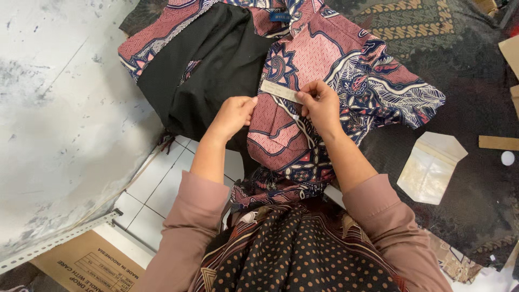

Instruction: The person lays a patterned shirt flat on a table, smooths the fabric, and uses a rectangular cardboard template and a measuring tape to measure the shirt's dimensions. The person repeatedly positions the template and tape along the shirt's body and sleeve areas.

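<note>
Patterned garment (324,70), pink-red with dark blue motifs, spread flat on dark cloth (465,92), black lining (216,59) folded open on its left half. Long axis running away from the wearer, collar end far, hem end near, bunched at the lap. Small blue collar label (280,17) at the far end, confirming that direction.

Pale paper tag (280,91) lying near the garment's middle, long axis running left-to-right and slightly down toward the right, across the garment's length.

Right hand (323,105) over the garment's centre, thumb and forefinger pinching the tag's right end. Left hand (233,115) just left of the tag, on the edge where lining meets patterned cloth, fingers curled and pressed together at the tips; whether anything small sits between them, impossible to tell.

Risks, as judgement only: tag gripped by one end alone, so liable to tear or bend with a sideways tug. Any fastener or thread at the tag too small to make out; snagging the fabric possible if pulled hard. Hem bunched at the lap, so a pull could drag the garment out of square. Clear plastic bag (431,167) lying right of the garment, well apart, on the same dark cloth.
</note>
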